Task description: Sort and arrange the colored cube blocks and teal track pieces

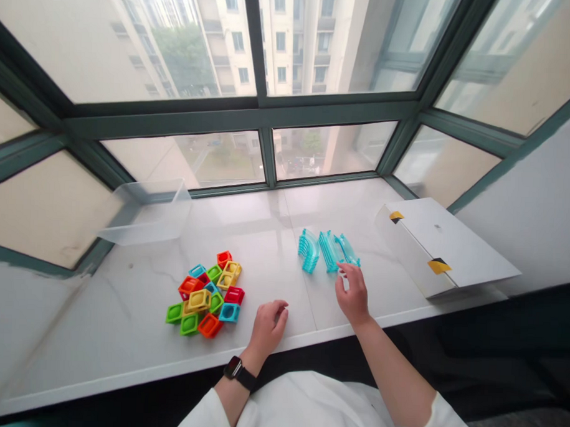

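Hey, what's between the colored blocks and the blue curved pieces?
Only bare sill, by the head view; the left hand rests just nearer the front edge.

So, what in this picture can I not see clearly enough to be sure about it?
All in the head view:
- Left hand: curled palm down, so its own fingers hide whether it holds anything.
- Right hand by the teal curved pieces: touching or just short, too small to tell.
- Clear tub: blurred, contents unsure.
- White box: closed lid hides the inside.
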`<state>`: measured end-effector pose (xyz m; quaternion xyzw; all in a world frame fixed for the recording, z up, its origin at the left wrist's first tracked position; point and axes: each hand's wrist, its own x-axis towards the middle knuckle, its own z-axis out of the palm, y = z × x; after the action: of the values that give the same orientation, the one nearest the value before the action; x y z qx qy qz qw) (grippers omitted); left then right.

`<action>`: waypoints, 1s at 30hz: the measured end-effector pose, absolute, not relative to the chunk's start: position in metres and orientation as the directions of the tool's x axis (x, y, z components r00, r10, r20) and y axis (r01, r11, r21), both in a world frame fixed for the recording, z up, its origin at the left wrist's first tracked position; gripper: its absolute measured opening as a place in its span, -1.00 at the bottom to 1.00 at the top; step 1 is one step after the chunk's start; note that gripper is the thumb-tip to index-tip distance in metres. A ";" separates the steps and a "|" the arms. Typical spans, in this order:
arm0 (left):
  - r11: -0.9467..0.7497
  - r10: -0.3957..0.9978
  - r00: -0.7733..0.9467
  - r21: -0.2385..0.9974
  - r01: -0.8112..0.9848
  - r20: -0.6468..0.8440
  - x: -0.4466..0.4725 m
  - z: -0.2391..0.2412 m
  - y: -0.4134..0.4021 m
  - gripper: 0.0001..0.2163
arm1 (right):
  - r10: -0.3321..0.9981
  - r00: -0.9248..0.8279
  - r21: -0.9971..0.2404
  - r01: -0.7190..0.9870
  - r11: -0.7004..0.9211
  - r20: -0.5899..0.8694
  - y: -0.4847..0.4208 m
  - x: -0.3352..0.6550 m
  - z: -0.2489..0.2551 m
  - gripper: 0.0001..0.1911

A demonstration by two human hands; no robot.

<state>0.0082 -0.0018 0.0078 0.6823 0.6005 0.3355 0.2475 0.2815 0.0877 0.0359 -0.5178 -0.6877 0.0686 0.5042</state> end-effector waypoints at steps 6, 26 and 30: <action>-0.140 0.987 0.032 0.744 0.654 0.158 0.011 0.007 -0.003 -0.84 | 0.876 -0.311 -0.687 0.543 0.483 0.369 0.049 0.260 0.005 -0.64; 0.082 0.874 -0.277 0.441 0.894 0.399 -0.128 0.111 0.038 -0.74 | 0.887 -0.375 -0.587 0.666 0.460 0.270 0.044 0.240 -0.013 -0.71; 0.327 0.894 -0.380 0.236 0.915 0.236 -0.178 0.098 0.047 -0.57 | 0.884 -0.369 -0.578 0.669 0.466 0.286 0.045 0.240 -0.015 -0.71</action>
<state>-0.1776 0.0474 0.0977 0.5557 0.8139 0.1665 -0.0314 0.2398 0.0448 -0.0147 -0.4819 -0.8060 0.1861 0.2890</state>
